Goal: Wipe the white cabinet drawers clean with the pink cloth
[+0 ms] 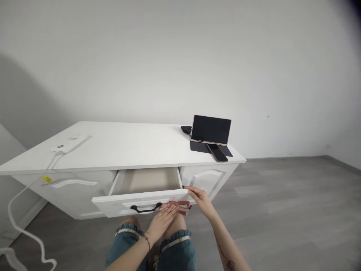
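A white cabinet (118, 145) stands against the wall with its middle drawer (146, 180) pulled out; the drawer looks bare inside. My left hand (161, 222) reaches to the drawer front beside its black handle (143, 208). Its fingers are on a small red and white object (180, 206), which I cannot identify. My right hand (200, 199) is at the right top corner of the drawer front, fingertips touching the edge, fingers slightly bent and apart. My knees in denim shorts (175, 244) are just below the drawer.
On the cabinet top at right are a dark tablet (211, 130) propped on its case, a phone (217, 152) and a small black item (186, 129). A white power strip (67, 144) lies at left, its cable (19, 210) trailing to the grey floor.
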The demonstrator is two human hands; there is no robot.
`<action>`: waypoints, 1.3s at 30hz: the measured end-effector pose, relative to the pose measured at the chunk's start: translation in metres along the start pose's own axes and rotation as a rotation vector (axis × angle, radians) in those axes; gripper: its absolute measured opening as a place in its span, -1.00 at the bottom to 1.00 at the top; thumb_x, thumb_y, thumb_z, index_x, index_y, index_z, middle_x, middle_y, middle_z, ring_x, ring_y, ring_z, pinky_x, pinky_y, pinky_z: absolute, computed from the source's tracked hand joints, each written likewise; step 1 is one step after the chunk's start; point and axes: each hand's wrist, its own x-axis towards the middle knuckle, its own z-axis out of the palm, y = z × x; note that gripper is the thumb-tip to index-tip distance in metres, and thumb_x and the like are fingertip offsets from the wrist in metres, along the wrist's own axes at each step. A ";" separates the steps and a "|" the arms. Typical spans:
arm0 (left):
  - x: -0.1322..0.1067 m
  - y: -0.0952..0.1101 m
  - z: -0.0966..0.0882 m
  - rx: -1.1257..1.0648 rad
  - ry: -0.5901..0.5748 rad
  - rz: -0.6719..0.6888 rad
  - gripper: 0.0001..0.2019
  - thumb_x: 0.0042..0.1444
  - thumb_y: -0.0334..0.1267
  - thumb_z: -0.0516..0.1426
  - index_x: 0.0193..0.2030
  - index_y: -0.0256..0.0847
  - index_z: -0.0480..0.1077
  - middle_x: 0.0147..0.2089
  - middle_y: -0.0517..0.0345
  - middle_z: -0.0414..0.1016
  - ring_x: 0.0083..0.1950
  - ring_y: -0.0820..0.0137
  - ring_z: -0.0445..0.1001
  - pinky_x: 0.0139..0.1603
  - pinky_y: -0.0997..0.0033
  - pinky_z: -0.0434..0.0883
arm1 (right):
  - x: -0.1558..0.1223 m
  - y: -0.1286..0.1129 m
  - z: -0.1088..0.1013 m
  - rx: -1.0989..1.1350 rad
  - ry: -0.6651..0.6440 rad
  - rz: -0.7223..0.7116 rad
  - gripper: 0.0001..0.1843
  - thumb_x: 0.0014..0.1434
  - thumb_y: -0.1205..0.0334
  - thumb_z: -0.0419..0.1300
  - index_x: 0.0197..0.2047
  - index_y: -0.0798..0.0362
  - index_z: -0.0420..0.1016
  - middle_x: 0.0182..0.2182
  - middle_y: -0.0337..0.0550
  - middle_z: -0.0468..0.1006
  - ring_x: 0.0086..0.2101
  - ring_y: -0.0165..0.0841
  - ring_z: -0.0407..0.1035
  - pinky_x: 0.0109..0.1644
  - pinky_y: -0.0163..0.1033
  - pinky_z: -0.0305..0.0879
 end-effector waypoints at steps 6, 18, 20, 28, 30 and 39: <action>-0.048 -0.034 -0.012 0.093 -0.090 0.019 -0.23 -0.03 -0.70 -0.15 0.35 -0.12 0.07 0.41 0.34 0.14 0.32 0.59 0.21 0.07 0.53 0.40 | -0.002 0.003 0.003 -0.028 0.017 0.006 -0.55 0.12 -0.14 0.16 -0.11 -0.01 0.60 -0.07 -0.03 0.61 0.00 -0.11 0.44 0.15 0.04 0.30; -0.197 -0.144 -0.071 0.294 -0.037 -0.136 -0.33 0.15 -0.45 -0.06 0.38 0.06 -0.08 0.50 0.47 -0.26 0.39 0.39 0.06 0.31 0.30 0.09 | -0.004 0.011 0.007 -0.062 0.046 0.048 -0.57 0.12 -0.11 0.17 -0.09 -0.02 0.59 -0.03 -0.05 0.58 0.06 -0.09 0.38 0.21 0.06 0.22; -0.201 -0.154 -0.085 0.291 -0.016 -0.202 -0.30 0.14 -0.47 -0.05 0.39 0.08 -0.13 0.49 0.39 -0.13 0.38 0.36 0.09 0.33 0.24 0.07 | -0.004 0.012 0.008 -0.057 0.061 0.055 -0.56 0.11 -0.12 0.19 -0.09 -0.01 0.59 -0.03 -0.04 0.58 0.06 -0.08 0.38 0.22 0.07 0.21; -0.141 -0.136 -0.100 0.220 0.071 -0.253 -0.32 0.13 -0.47 -0.01 0.37 0.08 -0.02 0.43 0.30 0.08 0.42 0.34 0.02 0.41 0.17 -0.09 | -0.003 0.019 0.011 -0.040 0.102 0.053 -0.55 0.07 -0.13 0.22 -0.11 0.01 0.60 -0.04 0.01 0.59 0.03 -0.06 0.40 0.19 0.08 0.25; -0.115 -0.124 -0.103 0.214 0.058 -0.199 -0.34 0.11 -0.49 -0.02 0.35 0.05 0.05 0.47 0.38 -0.08 0.45 0.36 -0.06 0.42 0.21 -0.11 | -0.003 0.019 0.010 -0.050 0.096 0.053 -0.55 0.08 -0.13 0.21 -0.11 0.00 0.60 -0.04 0.01 0.59 0.03 -0.07 0.40 0.18 0.07 0.26; -0.052 -0.101 -0.122 0.268 -0.031 -0.004 -0.30 0.04 -0.65 -0.17 0.33 -0.10 0.11 0.48 0.42 -0.20 0.39 0.53 0.08 0.23 0.46 0.24 | -0.004 0.017 0.010 -0.068 0.092 0.037 -0.58 0.11 -0.10 0.19 -0.10 -0.01 0.59 -0.05 -0.02 0.60 0.02 -0.09 0.41 0.16 0.03 0.29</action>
